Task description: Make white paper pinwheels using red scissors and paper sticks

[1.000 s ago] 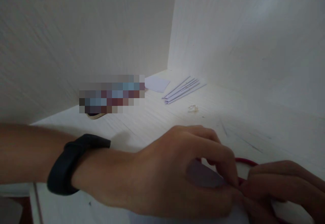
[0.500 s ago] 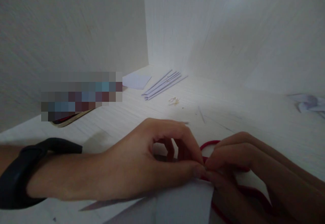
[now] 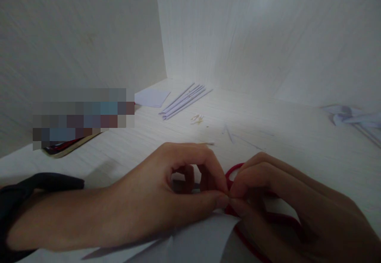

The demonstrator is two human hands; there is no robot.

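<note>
My left hand (image 3: 178,187), with a black band (image 3: 44,181) on its wrist, pinches thumb and forefinger at the upper edge of a white sheet of paper (image 3: 196,241). My right hand (image 3: 276,191) pinches at the same spot, its fingertips touching those of the left. The bit of paper between the fingertips is mostly hidden. Beneath both hands lies a pair of scissors (image 3: 290,220) with red handles. A scissor blade shows at the lower left, under the left forearm.
Several rolled paper tubes (image 3: 186,101) lie near the back corner, beside a folded white paper (image 3: 153,97). Small scraps (image 3: 197,118) are scattered in front. A blurred-out case (image 3: 74,138) stands at left, a folded paper piece (image 3: 347,114) at right. Pale walls (image 3: 238,28) rise behind.
The view has shifted slightly, so things sit a little further left. Both hands keep their pinch, and the paper's right edge now looks more curved.
</note>
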